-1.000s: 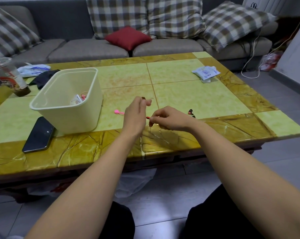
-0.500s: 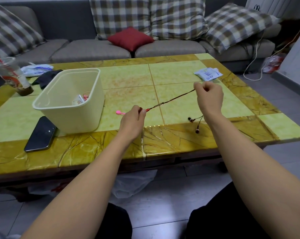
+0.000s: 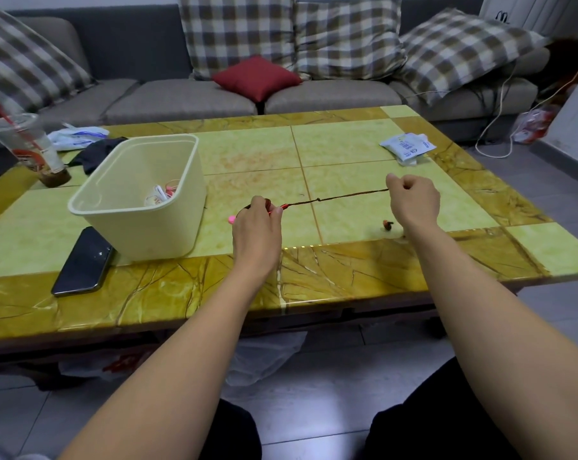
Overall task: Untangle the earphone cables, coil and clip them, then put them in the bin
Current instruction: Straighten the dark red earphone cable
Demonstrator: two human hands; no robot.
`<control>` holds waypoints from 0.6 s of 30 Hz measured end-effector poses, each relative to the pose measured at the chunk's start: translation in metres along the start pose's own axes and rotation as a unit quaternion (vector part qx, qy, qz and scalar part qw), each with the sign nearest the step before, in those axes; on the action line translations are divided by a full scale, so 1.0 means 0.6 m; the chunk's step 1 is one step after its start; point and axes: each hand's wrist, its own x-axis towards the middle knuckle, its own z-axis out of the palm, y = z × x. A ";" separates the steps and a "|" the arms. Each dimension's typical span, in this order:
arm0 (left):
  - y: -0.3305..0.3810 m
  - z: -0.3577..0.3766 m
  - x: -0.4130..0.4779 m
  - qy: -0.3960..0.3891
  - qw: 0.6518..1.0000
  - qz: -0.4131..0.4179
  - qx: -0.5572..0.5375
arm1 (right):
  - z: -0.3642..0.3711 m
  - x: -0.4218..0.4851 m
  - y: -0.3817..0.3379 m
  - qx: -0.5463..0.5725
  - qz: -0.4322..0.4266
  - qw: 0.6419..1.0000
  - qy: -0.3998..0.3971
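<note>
Left hand (image 3: 257,224) and right hand (image 3: 412,200) each pinch the earphone cable (image 3: 337,197), stretched taut between them above the desk (image 3: 347,144). An earbud (image 3: 387,224) shows beside the right wrist. Bin (image 3: 148,234) sits just left of the left hand, phone (image 3: 83,260) beside it, tissue packet (image 3: 407,146) beyond the right hand.

Grey sofa (image 3: 181,101) with 4 checked cushions (image 3: 237,31), 1 red cushion (image 3: 257,78), behind yellow-green table (image 3: 347,151); grey tiled floor (image 3: 314,410).
</note>
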 end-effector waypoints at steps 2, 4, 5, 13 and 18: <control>0.000 0.000 0.000 0.002 1.000 -0.009 -0.006 | -0.006 -0.001 0.004 -0.103 -0.034 0.994 -0.006; 0.002 0.001 -0.002 -0.003 1.000 -0.024 -0.010 | -0.006 -0.006 -0.001 -0.260 -0.064 0.963 -0.017; 0.003 0.003 -0.003 -0.009 1.000 -0.027 -0.009 | -0.003 -0.010 -0.005 -0.321 -0.078 0.944 -0.018; 0.022 0.009 -0.009 -0.008 1.000 0.026 -0.014 | 0.038 -0.095 -0.068 0.017 -0.219 0.893 -0.393; -0.007 -0.009 0.007 0.045 0.997 -0.058 -0.026 | 0.009 -0.076 -0.061 -0.004 -0.177 0.890 -0.421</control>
